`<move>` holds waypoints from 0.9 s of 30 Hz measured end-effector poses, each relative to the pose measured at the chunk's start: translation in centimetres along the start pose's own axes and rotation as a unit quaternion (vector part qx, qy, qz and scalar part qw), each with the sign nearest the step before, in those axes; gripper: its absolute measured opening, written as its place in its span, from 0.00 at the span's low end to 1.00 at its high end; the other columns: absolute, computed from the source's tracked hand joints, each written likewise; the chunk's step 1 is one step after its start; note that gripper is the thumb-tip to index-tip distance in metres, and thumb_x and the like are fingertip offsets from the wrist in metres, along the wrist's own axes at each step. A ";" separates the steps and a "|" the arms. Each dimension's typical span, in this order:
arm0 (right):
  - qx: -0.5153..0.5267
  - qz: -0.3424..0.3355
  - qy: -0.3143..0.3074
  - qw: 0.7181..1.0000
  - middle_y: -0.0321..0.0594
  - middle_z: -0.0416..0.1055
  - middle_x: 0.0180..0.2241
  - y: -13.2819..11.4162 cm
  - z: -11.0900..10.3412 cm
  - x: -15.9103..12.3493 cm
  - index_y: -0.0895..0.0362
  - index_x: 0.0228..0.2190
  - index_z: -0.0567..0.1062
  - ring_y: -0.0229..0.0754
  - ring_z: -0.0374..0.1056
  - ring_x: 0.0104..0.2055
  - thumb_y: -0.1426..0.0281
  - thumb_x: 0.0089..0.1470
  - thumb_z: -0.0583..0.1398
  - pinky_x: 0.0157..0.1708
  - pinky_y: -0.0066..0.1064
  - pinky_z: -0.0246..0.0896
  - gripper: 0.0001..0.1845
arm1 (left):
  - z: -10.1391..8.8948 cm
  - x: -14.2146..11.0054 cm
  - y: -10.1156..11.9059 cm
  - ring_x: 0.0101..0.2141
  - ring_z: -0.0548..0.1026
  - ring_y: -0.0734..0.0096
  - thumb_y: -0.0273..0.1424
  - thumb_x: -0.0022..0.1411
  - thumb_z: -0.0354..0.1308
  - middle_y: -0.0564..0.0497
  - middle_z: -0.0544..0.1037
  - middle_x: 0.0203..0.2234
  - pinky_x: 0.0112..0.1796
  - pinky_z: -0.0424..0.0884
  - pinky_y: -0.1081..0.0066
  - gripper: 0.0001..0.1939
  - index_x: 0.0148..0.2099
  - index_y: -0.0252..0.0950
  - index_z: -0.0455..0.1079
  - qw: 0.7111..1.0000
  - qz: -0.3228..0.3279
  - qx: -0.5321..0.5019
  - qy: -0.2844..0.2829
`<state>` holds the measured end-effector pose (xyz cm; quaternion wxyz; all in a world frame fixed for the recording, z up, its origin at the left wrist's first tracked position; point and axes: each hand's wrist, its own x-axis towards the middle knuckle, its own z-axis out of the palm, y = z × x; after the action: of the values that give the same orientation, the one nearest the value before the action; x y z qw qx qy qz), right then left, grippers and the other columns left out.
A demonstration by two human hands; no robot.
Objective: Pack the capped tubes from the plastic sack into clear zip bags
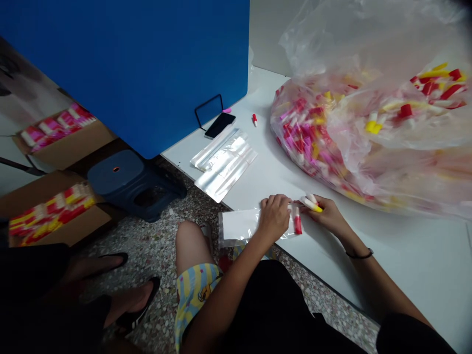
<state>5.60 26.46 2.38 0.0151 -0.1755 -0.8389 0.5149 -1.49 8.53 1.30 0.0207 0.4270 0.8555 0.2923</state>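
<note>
My left hand (273, 216) pinches the top of a clear plastic sleeve (239, 225), which lies flat on the white table (405, 255) and has a white panel inside. A red-capped white tube (297, 222) lies at the sleeve's right end, partly inside it. My right hand (328, 211) grips a small bunch of white tubes (310, 203), one with a yellow tip. Just beyond it bulges a large clear bag of tubes (354, 132) with pink, red and yellow parts.
A stack of clear sleeves (223, 163), a black phone (220, 125), a black wire stand (208, 110) and a loose red-capped tube (254, 119) lie farther along the table. A blue partition (125, 69) rises behind. Tube-filled cartons (51, 216) and a stool (132, 184) sit below. A co-worker's sandalled feet (129, 300) show.
</note>
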 end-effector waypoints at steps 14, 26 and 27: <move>-0.031 -0.018 0.086 0.996 0.37 0.73 0.30 0.2 0.5 -2.2 0.59 0.34 0.76 0.40 0.66 0.31 0.65 0.46 0.62 0.30 0.28 0.59 0.13 | 0.0 0.6 0.2 0.42 0.65 0.64 0.33 0.69 0.47 0.52 0.71 0.38 0.39 0.55 0.61 0.09 0.39 0.40 0.68 0.999 -0.052 0.011 0.009; -0.126 -0.182 0.110 0.969 0.40 0.75 0.37 -1.3 1.3 -3.2 0.56 0.38 0.74 0.42 0.71 0.38 0.75 0.46 0.57 0.39 0.29 0.64 0.15 | -0.1 0.5 0.2 0.39 0.67 0.68 0.34 0.70 0.46 0.58 0.76 0.36 0.38 0.53 0.61 0.10 0.39 0.41 0.67 0.997 -0.058 -0.046 0.034; -0.132 -0.196 0.112 0.965 0.40 0.75 0.37 -1.4 1.3 -3.2 0.56 0.38 0.74 0.42 0.71 0.39 0.76 0.46 0.57 0.39 0.29 0.64 0.14 | -0.1 0.5 0.2 0.39 0.67 0.68 0.34 0.70 0.46 0.58 0.76 0.36 0.38 0.53 0.61 0.10 0.39 0.40 0.67 0.997 -0.060 -0.045 0.035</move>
<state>7.97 23.74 3.44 0.1858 -0.0649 -0.9104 0.3640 -1.69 8.91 1.58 0.0273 0.3630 0.8656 0.3437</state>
